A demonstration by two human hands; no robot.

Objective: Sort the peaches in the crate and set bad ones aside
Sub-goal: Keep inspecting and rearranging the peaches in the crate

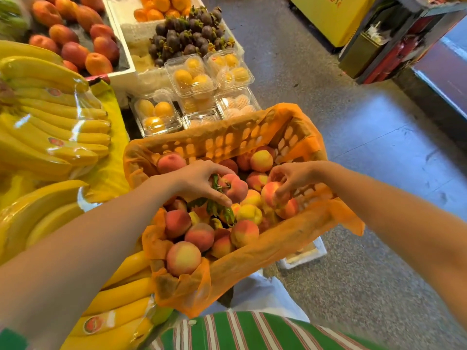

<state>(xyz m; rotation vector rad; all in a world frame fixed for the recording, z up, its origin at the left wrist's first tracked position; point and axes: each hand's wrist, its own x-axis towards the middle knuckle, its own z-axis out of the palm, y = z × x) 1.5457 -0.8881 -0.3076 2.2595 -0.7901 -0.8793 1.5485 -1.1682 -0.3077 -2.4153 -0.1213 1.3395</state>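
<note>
A leafy peach (233, 190) is pinched by the left grip (199, 181), and a second peach (270, 195) is grasped by the right grip (290, 176). Both are found atop the other peaches (199, 236) heaped in the orange-lined crate (227, 141), beside which bananas (50, 137) are stacked.

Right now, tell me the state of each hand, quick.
Left hand: closed, gripping a leafy peach.
Right hand: closed, fingers pinching a second peach.

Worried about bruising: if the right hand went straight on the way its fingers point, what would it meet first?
The right hand meets the pink peach it pinches; beyond, probably peaches piled in the crate, depth unclear.
</note>
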